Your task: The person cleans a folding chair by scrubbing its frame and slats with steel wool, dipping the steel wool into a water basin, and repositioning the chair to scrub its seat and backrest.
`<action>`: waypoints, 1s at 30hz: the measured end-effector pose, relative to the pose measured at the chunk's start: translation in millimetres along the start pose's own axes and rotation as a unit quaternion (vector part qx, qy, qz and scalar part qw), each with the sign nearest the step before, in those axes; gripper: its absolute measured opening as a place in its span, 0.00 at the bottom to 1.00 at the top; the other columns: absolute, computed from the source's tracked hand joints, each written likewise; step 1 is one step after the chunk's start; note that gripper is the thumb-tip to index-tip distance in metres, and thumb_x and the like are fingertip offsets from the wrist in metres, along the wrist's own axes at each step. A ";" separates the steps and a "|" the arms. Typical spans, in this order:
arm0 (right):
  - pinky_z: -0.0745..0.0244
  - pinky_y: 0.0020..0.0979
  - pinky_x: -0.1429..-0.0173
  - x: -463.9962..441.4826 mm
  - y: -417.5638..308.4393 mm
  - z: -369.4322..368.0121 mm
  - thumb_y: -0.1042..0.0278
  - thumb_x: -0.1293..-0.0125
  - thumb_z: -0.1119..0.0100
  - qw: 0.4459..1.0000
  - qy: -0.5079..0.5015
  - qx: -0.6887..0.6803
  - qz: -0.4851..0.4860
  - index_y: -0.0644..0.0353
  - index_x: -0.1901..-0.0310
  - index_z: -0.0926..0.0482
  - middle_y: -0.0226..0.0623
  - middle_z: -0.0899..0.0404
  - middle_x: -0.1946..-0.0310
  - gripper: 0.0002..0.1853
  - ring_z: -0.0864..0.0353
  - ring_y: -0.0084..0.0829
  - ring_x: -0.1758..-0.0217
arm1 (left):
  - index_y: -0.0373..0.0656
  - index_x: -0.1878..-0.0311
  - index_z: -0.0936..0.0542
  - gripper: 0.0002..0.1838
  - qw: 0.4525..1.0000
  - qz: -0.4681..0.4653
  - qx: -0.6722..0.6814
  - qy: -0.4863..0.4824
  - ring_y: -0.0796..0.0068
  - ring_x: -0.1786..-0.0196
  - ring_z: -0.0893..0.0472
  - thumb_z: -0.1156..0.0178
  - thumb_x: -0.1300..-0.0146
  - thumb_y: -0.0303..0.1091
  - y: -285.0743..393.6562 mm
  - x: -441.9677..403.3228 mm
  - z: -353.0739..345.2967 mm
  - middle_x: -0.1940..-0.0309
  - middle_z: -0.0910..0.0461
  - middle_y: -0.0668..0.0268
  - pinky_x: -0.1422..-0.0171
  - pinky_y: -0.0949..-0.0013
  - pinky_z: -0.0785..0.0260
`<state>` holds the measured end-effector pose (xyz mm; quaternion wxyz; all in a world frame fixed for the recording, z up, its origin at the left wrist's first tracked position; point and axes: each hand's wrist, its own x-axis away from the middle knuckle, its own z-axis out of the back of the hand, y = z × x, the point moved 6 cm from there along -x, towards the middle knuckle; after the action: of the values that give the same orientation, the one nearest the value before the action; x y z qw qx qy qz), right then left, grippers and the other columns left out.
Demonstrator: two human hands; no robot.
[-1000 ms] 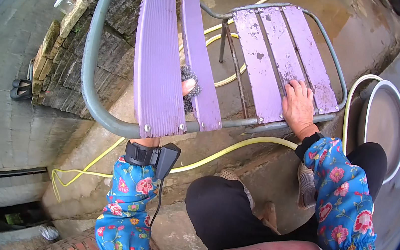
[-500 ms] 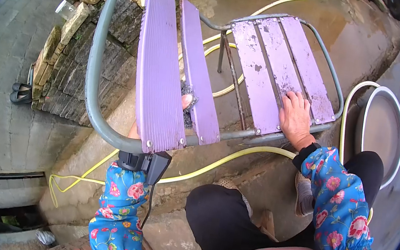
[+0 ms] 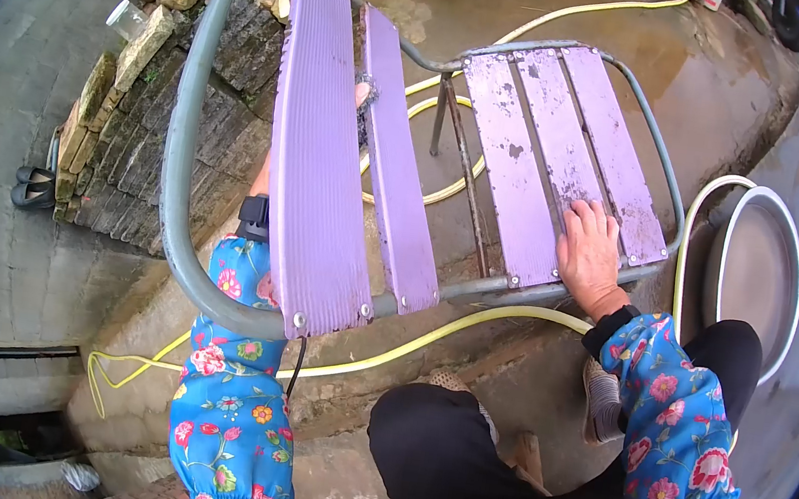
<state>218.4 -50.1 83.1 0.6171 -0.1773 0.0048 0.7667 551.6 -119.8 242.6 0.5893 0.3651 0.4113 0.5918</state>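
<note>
A metal-framed chair (image 3: 196, 122) with purple slats lies tilted in front of me. My left hand (image 3: 361, 94) reaches behind the wide backrest slat (image 3: 321, 158); only a fingertip shows in the gap between the two backrest slats. That hand presses a grey steel wool scrubber (image 3: 365, 122) against the edge of the narrow slat (image 3: 396, 158); most of the hand is hidden. My right hand (image 3: 588, 254) lies on the seat slats (image 3: 563, 140), fingers stretched over them near the frame's close edge. Dark specks and stains mark the seat slats.
A yellow hose (image 3: 448, 339) winds under and around the chair. At the right stands a round basin (image 3: 762, 267) with murky water. Stacked tiles and stones (image 3: 174, 119) lie on the left, with dark shoes (image 3: 34, 188) beyond. The concrete ground (image 3: 650, 30) is wet.
My left hand has moved up along the gap between the backrest slats with the scrubber, its forearm following behind the frame. My right hand stays on the seat; the chair has shifted slightly.
</note>
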 end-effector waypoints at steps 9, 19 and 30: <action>0.42 0.49 0.34 1.1 -0.7 -4.6 0.70 0.44 0.42 1.000 0.001 0.008 0.006 0.64 0.49 0.26 0.44 0.30 0.44 0.20 0.35 0.49 0.36 | 0.38 0.53 0.23 0.28 0.987 -0.130 -0.096 0.022 0.67 0.63 0.20 0.23 0.54 0.39 -1.8 -49.6 7.5 0.65 0.22 0.63 0.54 0.63 0.26; 0.43 0.50 0.33 0.6 -1.9 -0.6 0.70 0.44 0.42 1.000 -0.006 0.005 0.005 0.64 0.49 0.26 0.46 0.29 0.44 0.19 0.35 0.51 0.34 | 0.38 0.50 0.24 0.31 0.796 -0.521 -0.285 0.119 0.66 0.62 0.20 0.22 0.56 0.39 -18.3 -259.7 -13.2 0.64 0.22 0.63 0.52 0.62 0.27; 0.42 0.48 0.34 2.3 3.5 -7.3 0.69 0.42 0.43 1.000 0.005 0.016 0.003 0.62 0.50 0.25 0.44 0.29 0.43 0.18 0.34 0.48 0.35 | 0.37 0.54 0.22 0.24 0.914 -0.335 -0.223 0.044 0.64 0.62 0.19 0.24 0.52 0.37 13.5 -123.1 -2.2 0.65 0.21 0.63 0.52 0.59 0.26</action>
<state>216.6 -50.4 74.9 0.6178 -0.1713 0.0202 0.7672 548.9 -242.3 260.6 0.8005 0.0385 0.3920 0.4517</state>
